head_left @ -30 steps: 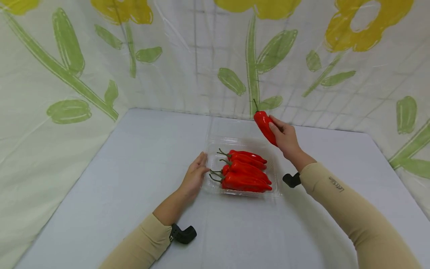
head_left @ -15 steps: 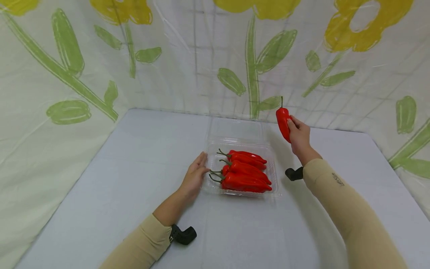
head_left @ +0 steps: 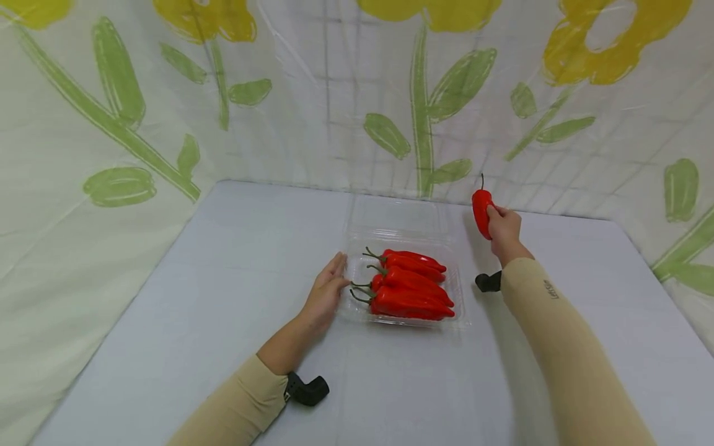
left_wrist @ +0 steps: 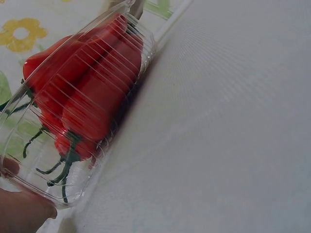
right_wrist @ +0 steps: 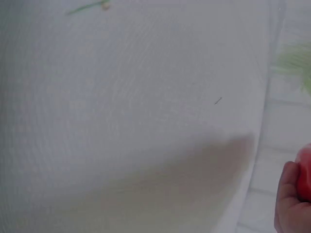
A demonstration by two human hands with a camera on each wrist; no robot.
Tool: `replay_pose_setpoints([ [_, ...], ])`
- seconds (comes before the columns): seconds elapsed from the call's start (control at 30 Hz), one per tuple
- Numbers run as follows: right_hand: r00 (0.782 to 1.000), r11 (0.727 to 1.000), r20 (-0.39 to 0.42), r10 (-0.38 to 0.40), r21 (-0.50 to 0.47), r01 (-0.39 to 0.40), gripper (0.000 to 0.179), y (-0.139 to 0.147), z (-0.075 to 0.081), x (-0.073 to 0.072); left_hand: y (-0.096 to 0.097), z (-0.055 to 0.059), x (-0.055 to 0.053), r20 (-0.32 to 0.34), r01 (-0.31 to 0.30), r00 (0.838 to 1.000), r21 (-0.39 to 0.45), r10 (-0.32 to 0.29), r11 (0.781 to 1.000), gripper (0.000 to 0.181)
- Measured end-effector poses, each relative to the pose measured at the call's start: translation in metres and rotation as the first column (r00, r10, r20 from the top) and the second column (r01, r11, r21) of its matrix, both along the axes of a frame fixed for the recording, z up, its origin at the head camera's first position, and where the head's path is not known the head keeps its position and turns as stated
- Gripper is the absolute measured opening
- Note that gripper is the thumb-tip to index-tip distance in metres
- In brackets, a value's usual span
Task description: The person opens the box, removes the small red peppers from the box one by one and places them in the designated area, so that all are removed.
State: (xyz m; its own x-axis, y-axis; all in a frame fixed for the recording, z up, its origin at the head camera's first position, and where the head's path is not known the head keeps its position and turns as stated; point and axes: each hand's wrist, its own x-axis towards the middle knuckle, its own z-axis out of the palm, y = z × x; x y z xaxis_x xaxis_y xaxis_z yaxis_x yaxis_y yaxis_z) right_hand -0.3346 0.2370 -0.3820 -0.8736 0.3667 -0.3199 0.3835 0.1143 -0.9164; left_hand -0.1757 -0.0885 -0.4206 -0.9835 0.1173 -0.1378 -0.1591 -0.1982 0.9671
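My right hand holds a red pepper up near the back edge of the table, stem upward. Only part of this pepper and of the hand shows at the edge of the right wrist view. A clear plastic clamshell box lies on the table with its lid folded back. Several red peppers lie in it side by side, green stems to the left. Along the box's left wall rests my left hand, its fingers extended and thumb at the rim. The left wrist view shows the thumb against the clear plastic.
The white table backs onto a hanging sheet printed with yellow flowers and green leaves. Black camera mounts jut from both wrists. A thin green strand shows at the top of the right wrist view.
My right hand has carried the held pepper rightward from above the box, then slightly lower, and the pepper now stands more upright. The left hand and the box stay in place.
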Motion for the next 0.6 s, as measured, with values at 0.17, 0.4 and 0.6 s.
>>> replay_pose_setpoints([
  [0.17, 0.999, 0.999, 0.038, 0.035, -0.027, -0.034, 0.053, 0.001, -0.009, -0.002, 0.001, -0.001, 0.000, -0.003, -0.005, 1.000, 0.005, 0.005, 1.000, 0.064],
  [0.4, 0.992, 0.995, 0.089, 0.092, -0.044, -0.088, 0.055, -0.004, -0.017, 0.001, -0.001, -0.003, -0.001, -0.018, -0.002, 1.000, 0.011, 0.002, 1.000, 0.065],
  [0.6, 0.988, 0.991, 0.097, 0.122, -0.063, -0.117, 0.055, -0.005, -0.022, 0.006, 0.000, -0.002, 0.000, -0.013, 0.000, 1.000, 0.004, 0.000, 1.000, 0.065],
])
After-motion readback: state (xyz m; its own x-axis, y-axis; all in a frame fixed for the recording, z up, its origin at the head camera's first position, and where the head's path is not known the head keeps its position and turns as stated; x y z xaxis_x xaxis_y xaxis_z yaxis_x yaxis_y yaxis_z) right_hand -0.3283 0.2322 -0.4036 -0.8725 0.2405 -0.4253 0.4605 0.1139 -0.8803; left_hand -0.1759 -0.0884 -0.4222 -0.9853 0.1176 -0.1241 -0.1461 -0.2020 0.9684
